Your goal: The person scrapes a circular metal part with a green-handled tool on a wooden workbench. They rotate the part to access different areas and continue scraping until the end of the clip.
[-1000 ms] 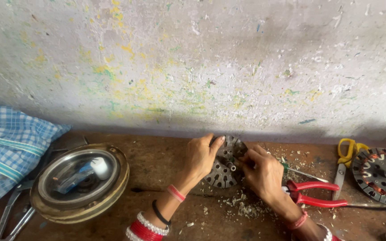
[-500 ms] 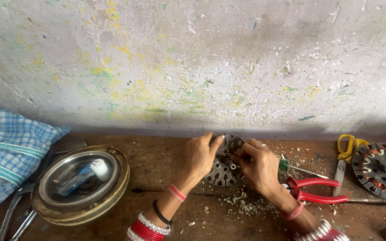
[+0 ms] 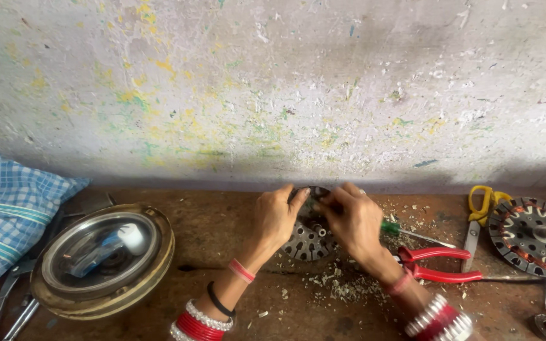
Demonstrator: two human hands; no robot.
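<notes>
Paint-flecked wall, worn wooden surface (image 3: pixel 222 233). Left hand (image 3: pixel 276 218) and right hand (image 3: pixel 355 221) pinch the round metal stator (image 3: pixel 308 239) at its top edge, probably picking slots clean; red pliers (image 3: pixel 440 264) nearby.

Round grey metal stator disc (image 3: pixel 309 238) w/ holes & slotted rim, lying flat on brown bench nr wall, mostly hidden, both hands gripping its far edge.
</notes>
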